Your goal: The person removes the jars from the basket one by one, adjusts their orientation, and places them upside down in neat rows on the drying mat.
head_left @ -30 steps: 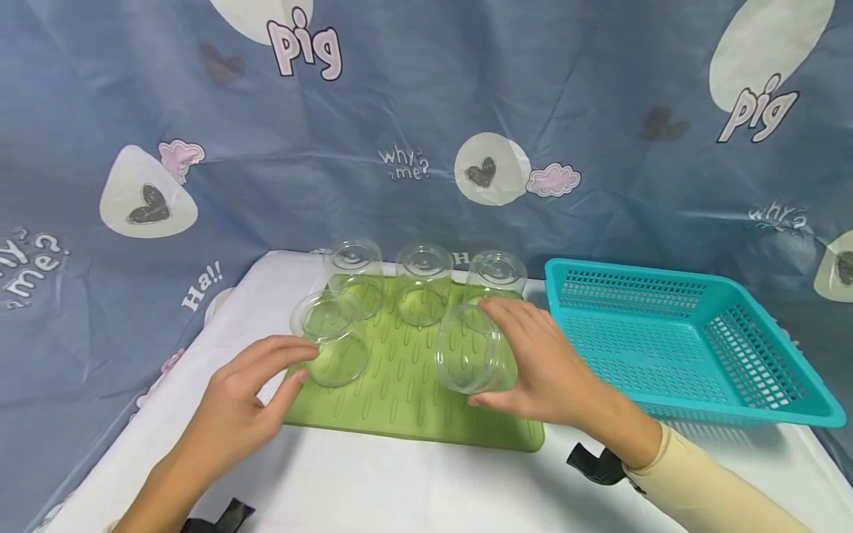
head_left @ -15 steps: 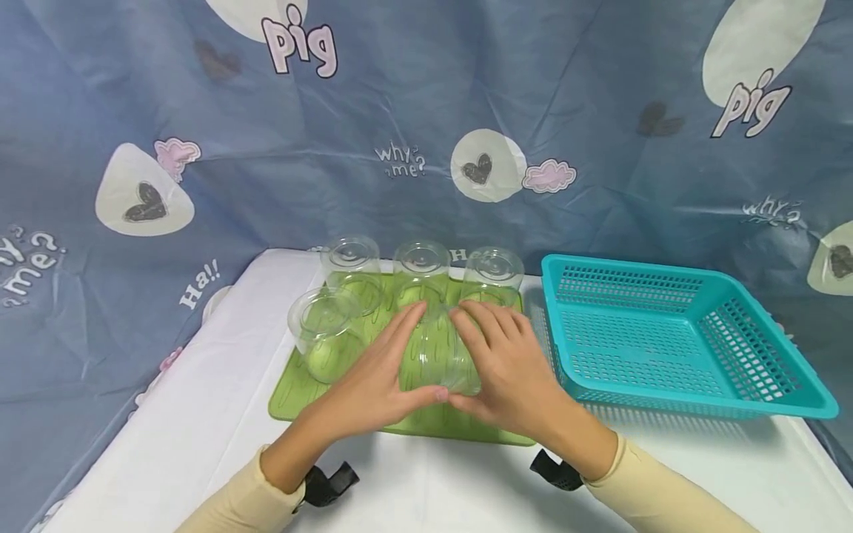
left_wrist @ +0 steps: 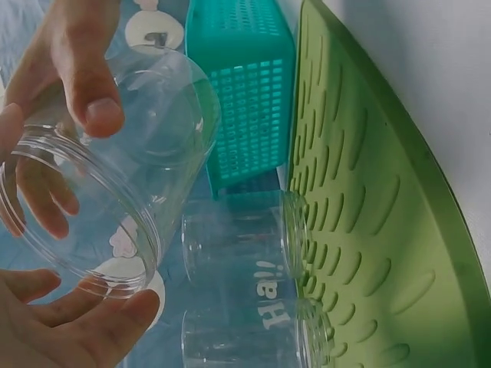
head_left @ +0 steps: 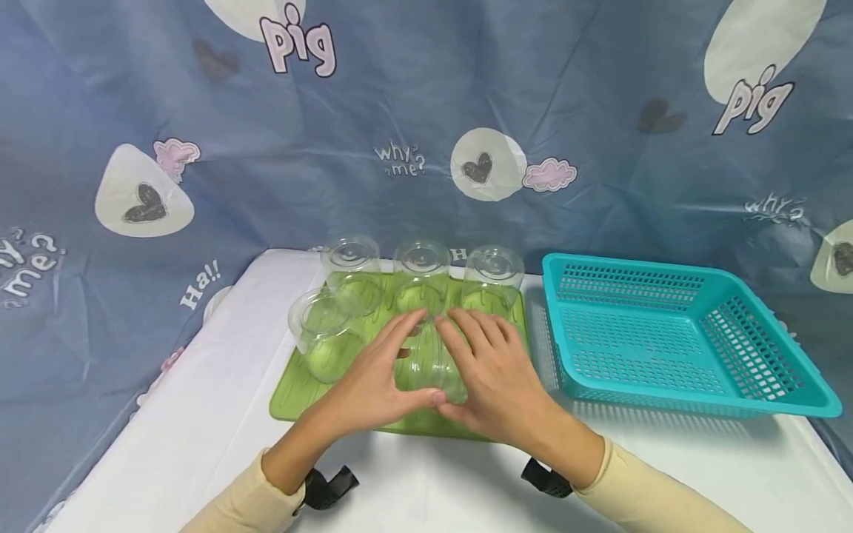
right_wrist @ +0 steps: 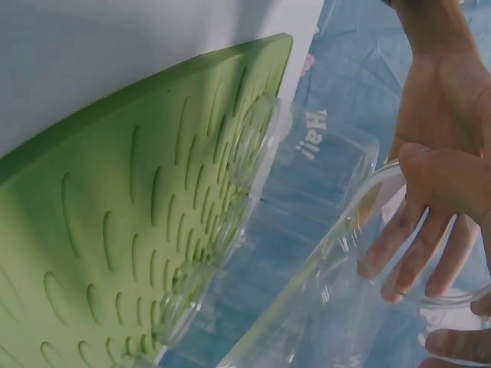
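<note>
Both hands hold one clear plastic cup (head_left: 433, 363) over the front middle of the ribbed green mat (head_left: 289, 400). It lies sideways, its mouth turned toward my left hand (head_left: 366, 385). That hand's thumb and fingers curve round the rim. My right hand (head_left: 500, 381) grips the body near the base, thumb below and fingers over the top. In the left wrist view the cup (left_wrist: 165, 115) shows its ridged rim between the two hands. Three more clear cups stand upside down along the mat's back, including a middle cup (head_left: 421, 270). Another, front-left cup (head_left: 326, 333) is also inverted.
A turquoise perforated basket (head_left: 706, 406) stands right of the mat on the white tablecloth (head_left: 426, 488). Behind the table hangs a printed blue cloth (head_left: 333, 148).
My left hand has moved right from beside the front-left cup to the held cup's rim. My right hand has brought that cup slightly left. The standing cups have kept their places.
</note>
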`<state>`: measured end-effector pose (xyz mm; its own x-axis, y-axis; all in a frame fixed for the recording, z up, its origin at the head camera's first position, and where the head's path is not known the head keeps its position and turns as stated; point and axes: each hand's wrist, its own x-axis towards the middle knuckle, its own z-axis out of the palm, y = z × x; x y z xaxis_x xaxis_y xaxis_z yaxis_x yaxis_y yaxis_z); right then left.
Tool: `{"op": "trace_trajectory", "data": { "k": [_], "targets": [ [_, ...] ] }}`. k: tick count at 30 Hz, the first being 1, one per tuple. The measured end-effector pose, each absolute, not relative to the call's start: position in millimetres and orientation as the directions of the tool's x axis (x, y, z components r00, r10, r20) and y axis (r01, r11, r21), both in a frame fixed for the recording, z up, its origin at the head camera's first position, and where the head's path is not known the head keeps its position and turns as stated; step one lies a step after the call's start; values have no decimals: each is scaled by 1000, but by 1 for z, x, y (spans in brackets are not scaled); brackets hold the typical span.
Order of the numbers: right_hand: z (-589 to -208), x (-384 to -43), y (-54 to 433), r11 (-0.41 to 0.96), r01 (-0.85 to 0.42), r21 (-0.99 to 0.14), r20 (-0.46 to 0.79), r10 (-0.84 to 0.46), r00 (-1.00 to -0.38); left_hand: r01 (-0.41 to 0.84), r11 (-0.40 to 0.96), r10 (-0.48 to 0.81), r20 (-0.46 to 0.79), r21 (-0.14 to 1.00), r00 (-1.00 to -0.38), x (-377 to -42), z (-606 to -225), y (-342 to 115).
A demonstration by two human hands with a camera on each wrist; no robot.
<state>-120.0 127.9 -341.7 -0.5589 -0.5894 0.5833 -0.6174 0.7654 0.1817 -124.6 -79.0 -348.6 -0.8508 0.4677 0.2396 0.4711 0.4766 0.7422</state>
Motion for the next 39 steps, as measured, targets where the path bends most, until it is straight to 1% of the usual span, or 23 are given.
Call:
{"op": "trace_trajectory", "data": {
  "k": [4,8,13,18,25,31,35,37,39],
  "targets": [
    [-343,-118,129,771,-610,183,559,-592,-580,494,455,468,273,741,-841,-125,-351,-79],
    [-345,-116,131,774,-612,161,556,-583,-592,525,451,468,310,722,-827,-125,-351,-80],
    [-347,-113,135,781,-613,117,542,-568,-620,517,455,462,304,725,-833,-122,-349,-83],
    [-347,-110,144,779,-624,57,524,-555,-646,513,448,469,297,732,-832,-120,-345,-86],
    [-352,-101,162,786,-613,-80,470,-512,-719,509,389,486,299,768,-821,-117,-342,-97],
    [-358,-94,172,747,-649,-147,480,-520,-707,511,354,502,302,783,-810,-110,-347,-110],
    [-362,-91,175,715,-666,-213,462,-527,-714,496,323,499,300,806,-813,-106,-350,-117],
    [-364,-90,178,675,-687,-268,463,-535,-706,493,292,506,305,820,-807,-106,-352,-118],
    [-366,-90,180,610,-725,-321,483,-553,-679,482,241,516,309,842,-799,-106,-355,-119]
  ]
}}
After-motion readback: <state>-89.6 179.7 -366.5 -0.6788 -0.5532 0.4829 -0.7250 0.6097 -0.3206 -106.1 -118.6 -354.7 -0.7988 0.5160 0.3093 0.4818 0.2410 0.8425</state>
